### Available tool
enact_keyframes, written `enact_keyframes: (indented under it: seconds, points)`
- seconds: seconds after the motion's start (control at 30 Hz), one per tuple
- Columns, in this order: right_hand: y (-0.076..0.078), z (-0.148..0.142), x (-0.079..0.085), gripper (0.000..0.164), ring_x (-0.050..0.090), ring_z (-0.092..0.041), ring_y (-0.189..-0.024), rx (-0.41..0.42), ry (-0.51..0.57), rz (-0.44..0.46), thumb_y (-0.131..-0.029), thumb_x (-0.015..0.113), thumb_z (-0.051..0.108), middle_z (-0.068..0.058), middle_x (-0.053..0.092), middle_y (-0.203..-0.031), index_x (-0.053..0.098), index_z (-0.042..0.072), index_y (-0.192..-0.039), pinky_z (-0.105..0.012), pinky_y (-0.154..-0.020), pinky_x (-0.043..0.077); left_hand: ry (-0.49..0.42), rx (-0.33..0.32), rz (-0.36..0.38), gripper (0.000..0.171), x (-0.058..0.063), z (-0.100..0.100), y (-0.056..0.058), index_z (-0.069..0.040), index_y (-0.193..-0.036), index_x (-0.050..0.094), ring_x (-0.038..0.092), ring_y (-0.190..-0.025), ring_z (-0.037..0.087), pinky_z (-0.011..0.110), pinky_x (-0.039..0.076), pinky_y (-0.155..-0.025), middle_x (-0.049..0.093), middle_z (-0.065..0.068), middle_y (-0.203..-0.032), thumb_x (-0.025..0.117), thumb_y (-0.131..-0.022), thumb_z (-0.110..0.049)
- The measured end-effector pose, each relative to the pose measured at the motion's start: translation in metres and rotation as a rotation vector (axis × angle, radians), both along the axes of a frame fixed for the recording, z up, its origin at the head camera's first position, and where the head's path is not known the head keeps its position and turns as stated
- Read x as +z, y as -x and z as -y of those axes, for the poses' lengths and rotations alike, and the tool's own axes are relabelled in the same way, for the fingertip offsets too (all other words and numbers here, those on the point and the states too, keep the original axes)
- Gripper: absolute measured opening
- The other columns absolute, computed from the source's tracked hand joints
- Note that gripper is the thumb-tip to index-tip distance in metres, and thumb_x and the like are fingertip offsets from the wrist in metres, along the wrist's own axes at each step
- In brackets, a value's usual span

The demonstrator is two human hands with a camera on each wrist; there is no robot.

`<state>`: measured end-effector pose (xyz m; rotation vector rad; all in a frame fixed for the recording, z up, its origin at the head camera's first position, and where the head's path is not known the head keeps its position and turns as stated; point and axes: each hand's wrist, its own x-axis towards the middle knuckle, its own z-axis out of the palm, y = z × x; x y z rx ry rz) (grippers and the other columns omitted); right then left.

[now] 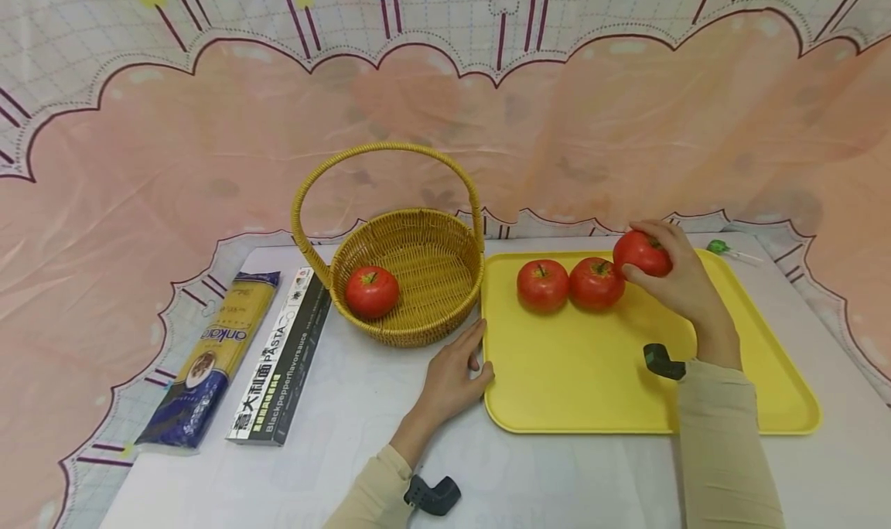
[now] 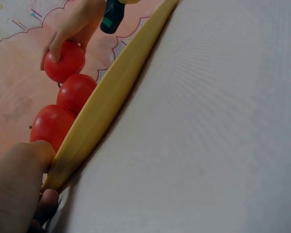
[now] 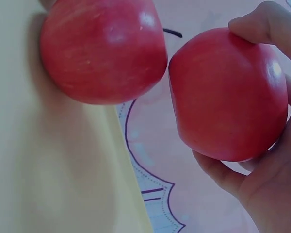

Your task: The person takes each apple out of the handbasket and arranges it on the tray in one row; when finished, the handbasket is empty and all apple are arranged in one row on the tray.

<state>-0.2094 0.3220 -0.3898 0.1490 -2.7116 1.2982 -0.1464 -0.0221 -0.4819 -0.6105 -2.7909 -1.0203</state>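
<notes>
My right hand grips a red apple with curled fingers and thumb, above the back of the yellow tray. Beside the held fruit, a second apple and a third apple sit side by side on the tray. In the right wrist view the held apple is close against its neighbour. My left hand is at the tray's left edge; the left wrist view shows its thumb and fingers on either side of the rim.
A wicker basket with a tall handle holds one apple, left of the tray. Further left lie a black-and-white pasta box and a yellow-and-blue pasta bag. A small green item lies behind the tray, near a patterned cloth.
</notes>
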Motion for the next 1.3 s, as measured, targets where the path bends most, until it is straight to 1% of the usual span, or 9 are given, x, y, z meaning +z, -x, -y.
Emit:
enact_keyframes:
  seconds: [0.2, 0.33, 0.47, 0.63, 0.83, 0.93, 1.1, 1.13, 1.3]
  points:
    - [0.0, -0.008, -0.004, 0.067, 0.035, -0.043, -0.123, -0.013, -0.004, 0.038, -0.085, 0.068, 0.027, -0.01, 0.025, -0.147, 0.036, 0.03, -0.144, -0.066, -0.094, 0.037, -0.001, -0.002, 0.003, 0.063, 0.0, 0.0, 0.0, -0.009, -0.143, 0.042, 0.044, -0.062, 0.0, 0.02, 0.038, -0.066, 0.058, 0.002, -0.128, 0.059, -0.083, -0.021]
    - [0.001, -0.011, -0.008, 0.066, 0.037, -0.042, -0.122, -0.02, -0.005, 0.033, -0.085, 0.067, 0.028, -0.011, 0.027, -0.146, 0.037, 0.027, -0.144, -0.064, -0.095, 0.036, -0.001, -0.001, 0.001, 0.063, -0.001, 0.0, 0.0, -0.009, -0.143, 0.042, 0.044, -0.062, 0.0, 0.02, 0.038, -0.067, 0.057, 0.002, -0.129, 0.059, -0.083, -0.021]
    - [0.001, -0.014, -0.012, 0.066, 0.036, -0.042, -0.122, -0.02, -0.007, 0.03, -0.085, 0.067, 0.026, -0.013, 0.028, -0.145, 0.037, 0.023, -0.144, -0.065, -0.096, 0.034, 0.0, 0.001, 0.008, 0.063, 0.0, 0.0, -0.001, -0.009, -0.143, 0.042, 0.044, -0.063, 0.0, 0.02, 0.037, -0.066, 0.058, 0.002, -0.128, 0.059, -0.082, -0.02]
    - [0.001, -0.018, -0.016, 0.067, 0.035, -0.044, -0.123, -0.018, -0.021, 0.05, -0.086, 0.067, 0.028, -0.015, 0.028, -0.144, 0.035, 0.02, -0.144, -0.067, -0.097, 0.033, 0.007, 0.003, 0.01, 0.063, 0.001, 0.0, -0.001, -0.009, -0.143, 0.042, 0.044, -0.062, 0.0, 0.021, 0.038, -0.068, 0.058, 0.002, -0.127, 0.058, -0.083, -0.021]
    - [0.002, -0.022, -0.021, 0.069, 0.031, -0.047, -0.125, -0.009, -0.032, 0.096, -0.088, 0.064, 0.03, -0.02, 0.023, -0.149, 0.03, 0.02, -0.148, -0.068, -0.097, 0.032, 0.009, 0.005, 0.015, 0.063, 0.001, 0.0, 0.0, -0.009, -0.143, 0.042, 0.043, -0.062, 0.0, 0.021, 0.038, -0.069, 0.058, 0.002, -0.128, 0.059, -0.083, -0.021]
    - [0.003, -0.023, -0.024, 0.07, 0.03, -0.048, -0.125, 0.002, -0.03, 0.113, -0.089, 0.063, 0.029, -0.023, 0.022, -0.149, 0.028, 0.019, -0.148, -0.069, -0.096, 0.031, 0.007, 0.005, 0.015, 0.063, 0.001, 0.0, 0.0, -0.009, -0.142, 0.042, 0.043, -0.062, 0.0, 0.021, 0.038, -0.067, 0.059, 0.002, -0.126, 0.059, -0.083, -0.021]
    - [0.004, -0.025, -0.03, 0.07, 0.03, -0.049, -0.125, 0.004, -0.048, 0.152, -0.089, 0.062, 0.032, -0.024, 0.021, -0.148, 0.027, 0.018, -0.149, -0.068, -0.097, 0.03, 0.005, 0.004, 0.012, 0.063, 0.001, 0.0, 0.0, -0.009, -0.142, 0.043, 0.044, -0.063, 0.001, 0.019, 0.036, -0.063, 0.061, 0.001, -0.119, 0.059, -0.083, -0.021]
    - [0.005, -0.026, -0.031, 0.071, 0.03, -0.049, -0.125, 0.005, -0.054, 0.158, -0.089, 0.062, 0.032, -0.024, 0.021, -0.148, 0.027, 0.018, -0.149, -0.068, -0.097, 0.03, 0.005, 0.004, 0.014, 0.063, 0.001, 0.0, 0.0, -0.009, -0.143, 0.043, 0.044, -0.063, 0.002, 0.019, 0.036, -0.062, 0.062, 0.0, -0.115, 0.059, -0.083, -0.021]
    - [0.007, -0.028, -0.037, 0.071, 0.031, -0.049, -0.124, 0.022, -0.074, 0.166, -0.089, 0.062, 0.033, -0.025, 0.023, -0.146, 0.027, 0.016, -0.149, -0.068, -0.097, 0.03, 0.005, 0.003, 0.017, 0.063, 0.001, 0.0, 0.001, -0.009, -0.143, 0.042, 0.044, -0.063, 0.002, 0.019, 0.036, -0.062, 0.062, 0.0, -0.108, 0.059, -0.083, -0.022]
